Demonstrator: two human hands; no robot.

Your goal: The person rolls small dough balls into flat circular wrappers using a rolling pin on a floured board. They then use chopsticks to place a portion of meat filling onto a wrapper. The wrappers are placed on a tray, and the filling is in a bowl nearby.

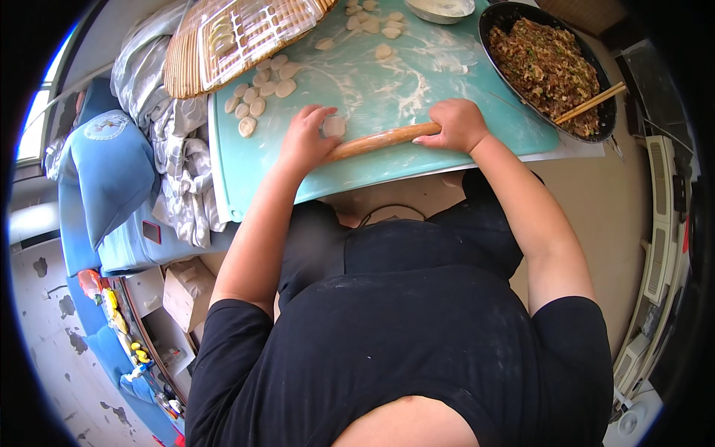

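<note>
A wooden rolling pin [383,140] lies slantwise over the near part of a floury turquoise board [439,82]. My right hand [456,125] is closed round its right end, the thumb laid along the wood. At the other end my left hand [304,140] covers the tip of the pin. Its fingers curve forward around the side of a small pale dough piece [334,127], just beyond the pin; whether they pinch its edge is hard to see. Left of that hand, several small flattened dough rounds [257,107] are grouped on the board.
A woven tray [186,63] overhangs the board's far left corner. More dough pieces [370,24] and a white bowl [439,9] stand at the back. On the right, a dark pan [488,37] holds minced filling [547,63], with chopsticks [592,103] across its rim.
</note>
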